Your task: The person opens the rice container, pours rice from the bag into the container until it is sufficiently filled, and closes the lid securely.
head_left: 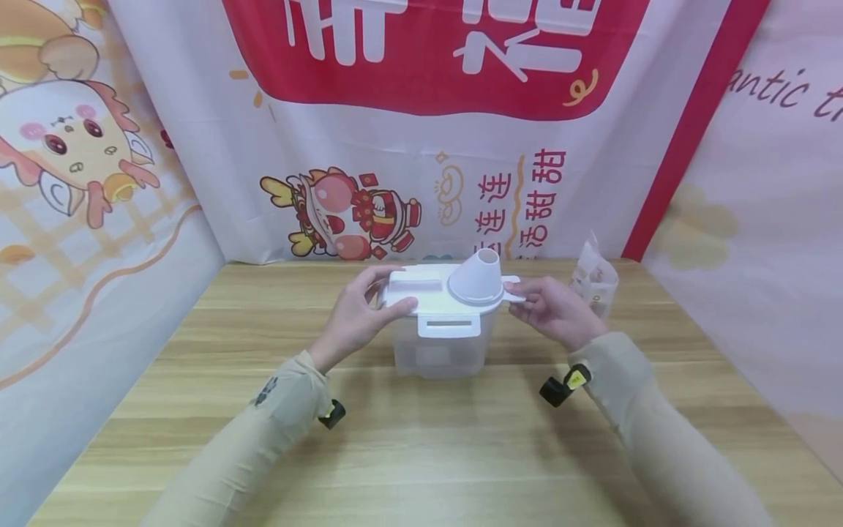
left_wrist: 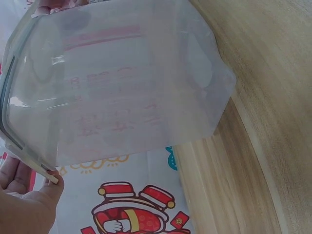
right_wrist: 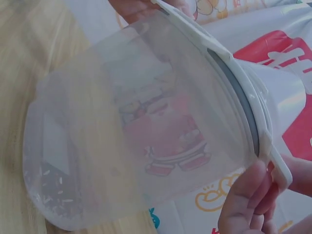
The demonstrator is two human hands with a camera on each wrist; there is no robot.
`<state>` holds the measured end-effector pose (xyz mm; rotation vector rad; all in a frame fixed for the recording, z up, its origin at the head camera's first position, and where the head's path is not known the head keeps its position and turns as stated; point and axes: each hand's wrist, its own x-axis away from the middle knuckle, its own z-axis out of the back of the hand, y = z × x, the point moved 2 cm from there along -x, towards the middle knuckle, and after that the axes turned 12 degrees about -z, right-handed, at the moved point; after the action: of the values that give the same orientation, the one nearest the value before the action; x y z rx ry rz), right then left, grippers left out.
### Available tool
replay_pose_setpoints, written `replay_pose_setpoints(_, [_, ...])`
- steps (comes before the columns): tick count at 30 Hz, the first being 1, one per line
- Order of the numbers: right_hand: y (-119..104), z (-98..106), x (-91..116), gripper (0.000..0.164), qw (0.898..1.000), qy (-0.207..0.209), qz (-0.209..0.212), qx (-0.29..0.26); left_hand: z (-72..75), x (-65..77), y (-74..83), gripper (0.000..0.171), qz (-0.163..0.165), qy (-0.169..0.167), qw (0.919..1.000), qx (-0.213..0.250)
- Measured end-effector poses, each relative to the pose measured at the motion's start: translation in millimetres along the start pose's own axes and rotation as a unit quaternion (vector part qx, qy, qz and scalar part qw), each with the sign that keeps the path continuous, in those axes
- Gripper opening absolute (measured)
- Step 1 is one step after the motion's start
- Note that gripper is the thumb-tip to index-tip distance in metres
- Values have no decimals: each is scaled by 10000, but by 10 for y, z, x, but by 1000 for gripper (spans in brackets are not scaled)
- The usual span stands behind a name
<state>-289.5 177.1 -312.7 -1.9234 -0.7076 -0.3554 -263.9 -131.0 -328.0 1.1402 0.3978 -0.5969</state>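
Note:
A translucent plastic storage container (head_left: 440, 355) stands upright on the table, with a white lid (head_left: 421, 282) on its top. A white cone-shaped cup (head_left: 476, 279) sits on the right half of the lid. My left hand (head_left: 361, 311) grips the lid's left end, thumb on the near edge and fingers at the far side. At the right end, my right hand (head_left: 549, 311) pinches the lid's white side tab (right_wrist: 279, 170) between thumb and fingers. Several small white grains (right_wrist: 61, 187) show at the container's bottom in the right wrist view.
A clear plastic bag (head_left: 596, 282) with pale contents stands behind my right hand. The wooden table (head_left: 395, 454) reaches back to a printed cloth (head_left: 421, 161), and similar cloths hang at both sides.

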Motion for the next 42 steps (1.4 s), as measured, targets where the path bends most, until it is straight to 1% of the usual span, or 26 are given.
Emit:
replay_pose_setpoints(3, [7, -20, 10, 25, 9998, 103, 159, 71, 0, -7, -2, 60, -10, -6, 10000, -1])
replay_pose_setpoints(6, [34, -16, 34, 22, 9997, 84, 247, 35, -3, -11, 5, 62, 3, -31, 10000, -39])
replay_pose_setpoints(9, [106, 15, 104, 20, 9994, 55, 339, -33, -10, -10, 18, 61, 60, -70, 9999, -68])
replay_pose_setpoints(11, [178, 35, 171, 21, 9984, 117, 544, 14, -14, -10, 25, 61, 77, -99, 9999, -33])
replay_pose_setpoints(15, [345, 69, 297, 28, 9923, 356, 1185, 84, -15, -29, 43, 60, 13, -91, 9999, 62])
replay_pose_setpoints(18, [447, 102, 347, 33, 9861, 594, 1497, 410, -9, -52, 50, 60, -20, -91, 9999, 54])
replay_pose_setpoints(20, [490, 124, 353, 38, 9783, 854, 1622, 966, -3, -62, 44, 60, 7, -109, 9999, 0])
replay_pose_setpoints(23, [535, 156, 313, 51, 9558, 1211, 1808, 1976, 2, -64, 29, 61, 50, -119, 9999, -66])
replay_pose_setpoints(25, [568, 169, 260, 59, 9424, 1269, 1895, 2448, 2, -61, 15, 61, 53, -105, 9999, -80])
replay_pose_setpoints(27, [608, 175, 190, 69, 9363, 1122, 1963, 2687, 1, -53, 8, 61, 21, -87, 9999, -48])
replay_pose_setpoints(31, [694, 174, 44, 88, 9306, 908, 1896, 2997, 0, -41, -5, 60, -62, -58, 10000, 28])
replay_pose_setpoints(33, [732, 168, -13, 95, 9274, 844, 1912, 3102, 2, -33, -11, 59, -69, -34, 10000, 34])
replay_pose_setpoints(36, [778, 153, -73, 98, 9306, 758, 1971, 2990, 9, -21, -15, 59, -59, -25, 10000, 15])
replay_pose_setpoints(38, [797, 141, -94, 97, 9342, 671, 2080, 2821, 14, -12, -17, 60, -31, -28, 10000, -6])
replay_pose_setpoints(40, [814, 129, -107, 96, 9409, 600, 2133, 2562, 16, -9, -14, 60, -17, -49, 10000, -31])
replay_pose_setpoints(42, [825, 121, -117, 93, 9433, 542, 2225, 2403, 15, -11, -12, 60, -32, -69, 10000, -22])
